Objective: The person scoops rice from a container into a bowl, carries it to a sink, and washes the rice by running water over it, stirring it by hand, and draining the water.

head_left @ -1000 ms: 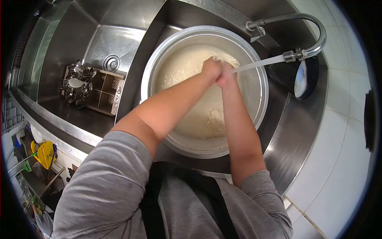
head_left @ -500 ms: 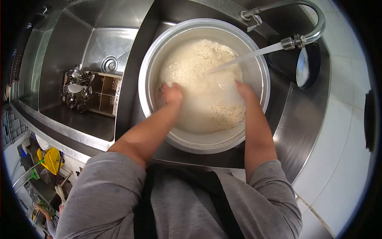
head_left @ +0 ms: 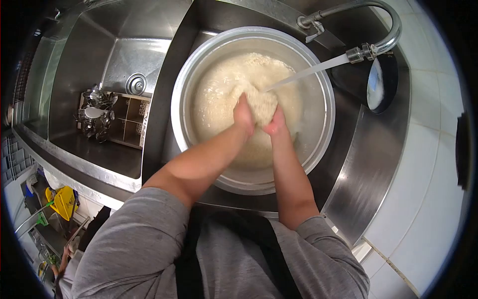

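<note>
A large round metal pot [head_left: 326, 119] stands in the sink, holding cloudy water and rice [head_left: 261, 103]. My left hand [head_left: 244, 115] and my right hand [head_left: 275, 122] are close together near the pot's middle, cupped around a heap of wet rice raised between them. Some fingers are hidden by the rice and the milky water. From the faucet [head_left: 362, 53] at the upper right, a stream of water [head_left: 306, 73] runs into the pot just beyond my hands.
In the left sink basin [head_left: 122, 55] sits a divided cutlery holder [head_left: 130, 119] with spoons and forks [head_left: 97, 112]. A dark pan [head_left: 391, 89] lies beneath the faucet on the right. At the lower left, another person's arm [head_left: 64, 259] shows near a yellow object [head_left: 63, 202].
My hands have come inward from opposite sides of the pot and now hold a heap of rice up between them. Water keeps running.
</note>
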`<state>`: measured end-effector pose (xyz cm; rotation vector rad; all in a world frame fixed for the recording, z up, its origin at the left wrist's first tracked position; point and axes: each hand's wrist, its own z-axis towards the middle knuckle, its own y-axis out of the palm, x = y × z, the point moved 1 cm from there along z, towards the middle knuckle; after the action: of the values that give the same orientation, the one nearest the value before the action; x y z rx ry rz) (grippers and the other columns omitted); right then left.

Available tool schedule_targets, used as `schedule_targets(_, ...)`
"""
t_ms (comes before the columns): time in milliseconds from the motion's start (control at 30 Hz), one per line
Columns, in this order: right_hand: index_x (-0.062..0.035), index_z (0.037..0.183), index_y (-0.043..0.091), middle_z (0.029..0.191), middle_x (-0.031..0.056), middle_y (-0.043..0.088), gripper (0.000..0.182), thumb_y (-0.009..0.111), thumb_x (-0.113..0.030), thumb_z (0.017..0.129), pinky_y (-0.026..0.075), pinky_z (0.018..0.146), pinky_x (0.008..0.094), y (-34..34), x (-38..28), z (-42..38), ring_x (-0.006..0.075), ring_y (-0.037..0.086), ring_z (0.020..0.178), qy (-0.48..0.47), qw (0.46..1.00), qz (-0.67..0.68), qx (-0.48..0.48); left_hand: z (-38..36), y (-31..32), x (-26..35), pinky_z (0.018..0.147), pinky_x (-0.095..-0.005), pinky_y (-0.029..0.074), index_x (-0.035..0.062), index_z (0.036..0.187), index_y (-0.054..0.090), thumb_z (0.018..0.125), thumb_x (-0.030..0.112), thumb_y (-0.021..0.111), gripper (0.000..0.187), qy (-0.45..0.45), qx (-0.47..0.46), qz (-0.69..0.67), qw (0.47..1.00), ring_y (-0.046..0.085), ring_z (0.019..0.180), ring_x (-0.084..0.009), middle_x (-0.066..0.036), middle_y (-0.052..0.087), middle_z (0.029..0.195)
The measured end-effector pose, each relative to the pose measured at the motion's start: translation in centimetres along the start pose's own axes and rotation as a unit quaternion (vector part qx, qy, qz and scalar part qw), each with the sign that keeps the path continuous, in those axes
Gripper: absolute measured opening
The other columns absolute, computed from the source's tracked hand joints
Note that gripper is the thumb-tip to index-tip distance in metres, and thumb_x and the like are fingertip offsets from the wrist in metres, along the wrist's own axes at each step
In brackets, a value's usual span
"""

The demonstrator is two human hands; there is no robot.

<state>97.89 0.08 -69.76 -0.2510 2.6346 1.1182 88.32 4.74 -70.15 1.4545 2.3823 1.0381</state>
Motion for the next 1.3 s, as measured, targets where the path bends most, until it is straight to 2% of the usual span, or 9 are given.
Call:
schedule_targets(367, -0.0004, 0.128, 0.045, 0.127, 0.0150, 0.052, 0.043, 0.032, -0.026, 0.096, 0.042, 0.097, 0.0498, 8.7, -3.1, 2.8, 0.0312, 0.053, 0.112, -0.149, 0.966, -0.096, 0.186, 2.5, 8.7, 3.4, 0.091, -0.0410, 0.045, -0.0047, 0.121, 0.052, 0.093, 0.020, 0.038, 0.040, 0.067, 0.060, 0.287, 0.954, 0.055, 0.107, -0.0352, -0.025, 0.057, 0.116)
schedule_targets(433, 0.0015, 0.129, 0.043, 0.128, 0.0151, 0.051, 0.044, 0.035, -0.026, 0.096, 0.043, 0.096, 0.0491, 8.9, -3.3, 2.9, 0.0303, 0.053, 0.113, -0.175, 0.944, -0.170, 0.220, 3.2, 8.2, 4.1, 0.083, -0.0477, 0.048, -0.0013, 0.128, 0.045, 0.091, 0.014, 0.043, 0.040, 0.165, -0.018, 0.546, 0.821, 0.051, 0.113, -0.0354, -0.025, 0.046, 0.129)
schedule_targets(467, -0.0010, 0.131, 0.043, 0.132, 0.0147, 0.048, 0.045, 0.038, -0.028, 0.095, 0.041, 0.097, 0.0501, 7.7, -3.8, 4.1, 0.0303, 0.050, 0.117, -0.216, 0.882, -0.378, 0.180, 3.4, 7.6, 4.9, 0.083, -0.0477, 0.048, -0.0013, 0.128, 0.045, 0.091, 0.014, 0.043, 0.040, 0.163, -0.018, 0.546, 0.822, 0.051, 0.113, -0.0354, -0.025, 0.046, 0.129)
schedule_targets(533, -0.0036, 0.134, 0.042, 0.136, 0.0144, 0.044, 0.047, 0.041, -0.029, 0.094, 0.039, 0.099, 0.0510, 5.4, -4.7, 6.2, 0.0302, 0.046, 0.121, -0.243, 0.776, -0.566, 0.134, 3.5, 6.0, 7.0, 0.093, -0.0445, 0.044, 0.0077, 0.133, 0.044, 0.087, 0.013, 0.046, 0.047, 0.336, -0.081, 0.795, 0.499, 0.048, 0.120, -0.0364, -0.021, 0.043, 0.137)
schedule_targets(600, -0.0140, 0.136, 0.044, 0.144, 0.0123, 0.036, 0.049, 0.044, -0.035, 0.092, 0.033, 0.102, 0.0534, 4.0, -5.4, 7.3, 0.0301, 0.038, 0.130, -0.271, 0.309, -0.909, 0.072, 1.7, 4.4, 9.2, 0.102, -0.0450, 0.037, 0.0215, 0.138, 0.039, 0.086, 0.021, 0.050, 0.054, 0.284, -0.036, 0.889, 0.359, 0.039, 0.128, -0.0335, -0.010, 0.037, 0.144)
schedule_targets(967, -0.0066, 0.133, 0.047, 0.137, 0.0137, 0.046, 0.063, 0.043, -0.053, 0.090, 0.032, 0.104, 0.0481, -7.1, -10.9, -0.2, 0.0349, 0.039, 0.128, 0.117, 0.455, -0.838, 0.279, -3.7, -4.1, 6.4, 0.108, -0.0467, 0.028, 0.0140, 0.142, 0.031, 0.089, 0.042, 0.050, 0.062, 0.127, 0.306, 0.615, 0.716, 0.029, 0.132, -0.0421, -0.027, 0.025, 0.144)
schedule_targets(1033, 0.0000, 0.129, 0.048, 0.129, 0.0168, 0.053, 0.066, 0.037, -0.054, 0.093, 0.037, 0.100, 0.0435, -11.5, -8.5, -1.8, 0.0310, 0.050, 0.118, 0.089, 0.724, -0.624, 0.279, -3.7, -6.2, 3.4, 0.108, -0.0465, 0.027, 0.0165, 0.144, 0.026, 0.090, 0.045, 0.048, 0.065, 0.151, 0.344, 0.556, 0.741, 0.027, 0.132, -0.0450, -0.031, 0.025, 0.142)
schedule_targets(1200, 0.0000, 0.124, 0.052, 0.123, 0.0156, 0.057, 0.057, 0.041, -0.047, 0.094, 0.044, 0.095, 0.0447, -8.0, -1.2, -4.8, 0.0264, 0.054, 0.113, 0.277, 0.933, -0.219, 0.074, -3.7, -6.3, -2.3, 0.106, -0.0454, 0.030, 0.0103, 0.141, 0.031, 0.090, 0.047, 0.047, 0.065, 0.005, 0.221, 0.302, 0.927, 0.033, 0.130, -0.0390, -0.029, 0.031, 0.140)
schedule_targets(1300, -0.0038, 0.119, 0.056, 0.113, 0.0117, 0.062, 0.045, 0.042, -0.039, 0.095, 0.050, 0.086, 0.0389, -6.2, 2.4, -3.6, 0.0235, 0.061, 0.100, 0.185, 0.971, -0.144, 0.040, -4.1, -3.7, -1.0, 0.098, -0.0432, 0.039, 0.0057, 0.136, 0.038, 0.092, 0.045, 0.045, 0.060, -0.035, 0.119, 0.256, 0.959, 0.046, 0.120, -0.0349, -0.023, 0.042, 0.134)
